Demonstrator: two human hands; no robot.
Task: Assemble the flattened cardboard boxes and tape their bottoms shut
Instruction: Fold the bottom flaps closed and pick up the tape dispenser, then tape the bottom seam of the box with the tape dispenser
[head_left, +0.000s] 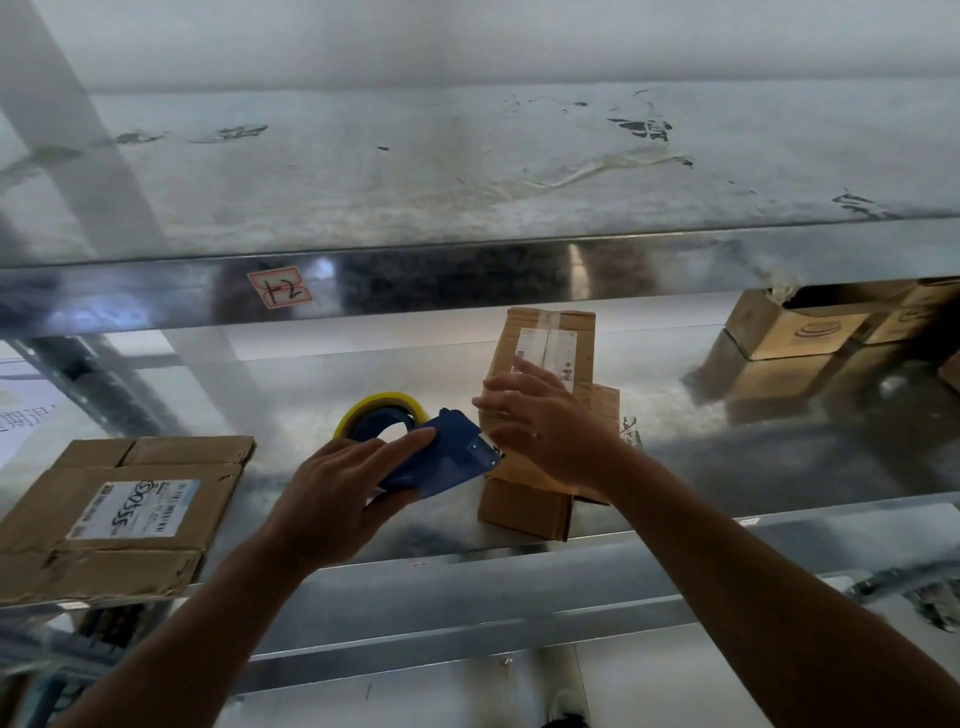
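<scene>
Head view: on the steel shelf (727, 441), the left hand (332, 483) grips a blue plastic tape dispenser (441, 457) against the small brown cardboard box (524, 509). The right hand (540, 421) rests spread on top of the box. Bottom-taping appears to be underway, and the next move calls for drawing tape straight along the seam.

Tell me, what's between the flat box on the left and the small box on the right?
The head view shows the left hand gripping a blue tape dispenser with a yellow roll there.
</scene>
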